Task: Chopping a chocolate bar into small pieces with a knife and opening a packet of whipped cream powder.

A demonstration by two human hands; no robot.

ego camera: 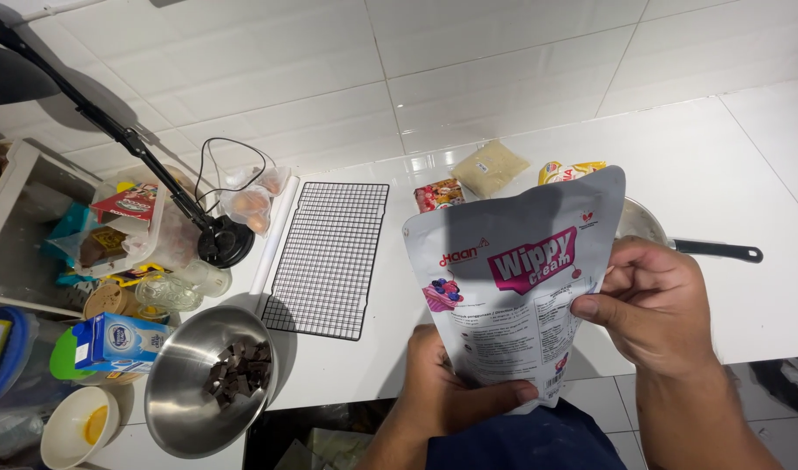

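Grey-white foil pouch [512,287] held upright, back panel facing up for reading, just right of the black wire cooling rack [329,258]; left hand [442,392] pinches its bottom, right hand [656,305] grips its side edge.

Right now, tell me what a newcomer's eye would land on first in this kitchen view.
First comes the tall white stand-up pouch with a pink label, held upright in the middle foreground by the left hand at its bottom and the right hand at its right edge. Next, the shiny steel mixing bowl of dark chocolate chunks at lower left. Behind it, a black wire cooling rack lies flat on the white counter.
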